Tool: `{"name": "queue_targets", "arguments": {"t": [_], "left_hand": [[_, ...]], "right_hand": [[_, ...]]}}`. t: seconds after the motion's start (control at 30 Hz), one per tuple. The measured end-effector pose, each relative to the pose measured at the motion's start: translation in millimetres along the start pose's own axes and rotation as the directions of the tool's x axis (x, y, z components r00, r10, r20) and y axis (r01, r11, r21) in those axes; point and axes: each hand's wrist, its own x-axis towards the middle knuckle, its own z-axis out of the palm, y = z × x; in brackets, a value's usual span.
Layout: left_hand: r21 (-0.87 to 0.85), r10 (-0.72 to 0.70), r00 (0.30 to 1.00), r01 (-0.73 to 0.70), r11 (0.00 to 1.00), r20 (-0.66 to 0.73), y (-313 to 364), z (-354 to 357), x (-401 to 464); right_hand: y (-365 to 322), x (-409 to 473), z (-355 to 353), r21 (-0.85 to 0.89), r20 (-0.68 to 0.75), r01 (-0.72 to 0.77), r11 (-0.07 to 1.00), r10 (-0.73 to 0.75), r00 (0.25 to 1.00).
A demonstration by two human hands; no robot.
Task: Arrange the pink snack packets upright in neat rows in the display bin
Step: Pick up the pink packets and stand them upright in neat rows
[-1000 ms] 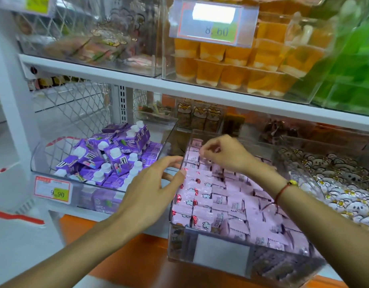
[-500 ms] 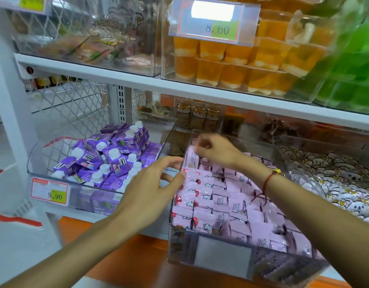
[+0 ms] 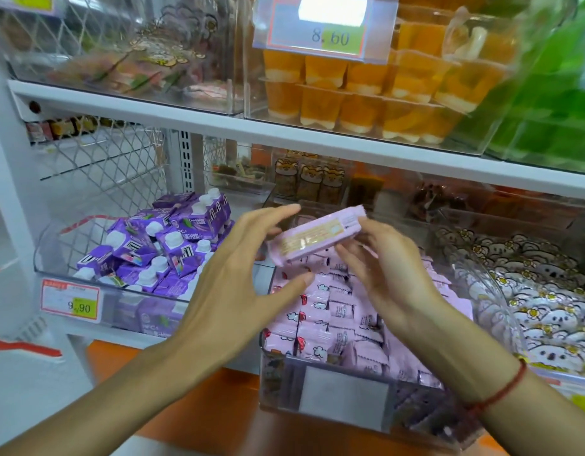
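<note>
Since half a second back: right hand point(image 3: 380, 271) has come up out of the back of the display bin point(image 3: 344, 393) with one pink packet point(image 3: 316, 235), and left hand point(image 3: 238, 278) has lifted from the bin's left rim to meet it.

Packet is now in the air above the bin's rear half, clear of the stocked rows of pink snack packets point(image 3: 334, 311). Long axis runs nearly horizontal, left end low and toward the camera, right end higher and further back. Printed label side faces up.

Right-hand fingers are curled under and behind the packet's right half, gripping it. Left-hand fingers point(image 3: 278, 212) are spread and straight, around the left end; I can't tell if they actually touch it.

Key relation: packet lies flat and crosswise between both hands, while the rows below stand upright. My read is it needs roughly a quarter turn to stand on end before going down. Right hand is nearer and holds it; left is placed to steady or rotate the free end.

Risk, as a guess: rows look tightly packed, so finding a slot may disturb neighbours.
</note>
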Motion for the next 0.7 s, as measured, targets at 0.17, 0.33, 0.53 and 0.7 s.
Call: {"name": "queue_targets", "arguments": {"t": [0.17, 0.33, 0.53, 0.7], "left_hand": [[-0.256, -0.149, 0.988, 0.134, 0.957, -0.04, 5.1, -4.6, 7.2], [-0.491, -0.556, 0.831, 0.498, 0.715, 0.033, 0.2, -9.4, 14.3], [-0.44, -0.509, 0.86, 0.465, 0.768, 0.022, 1.0, -9.8, 13.0], [-0.419, -0.41, 0.911, 0.386, 0.822, 0.035, 6.6, -9.8, 12.4]], "right_hand": [[-3.8, -8.9, -0.6, -0.08, 0.16, -0.116, 0.99, 0.128, 0.979], [-6.7, -8.1, -7.4, -0.589, 0.272, 0.339, 0.734, -0.215, 0.938], [4.6, -13.7, -3.1, -0.662, 0.729, 0.746, -0.068, -0.292, 0.62], [10.7, 0.7, -7.1, -0.685, 0.651, 0.729, -0.008, -0.455, 0.607]]}}
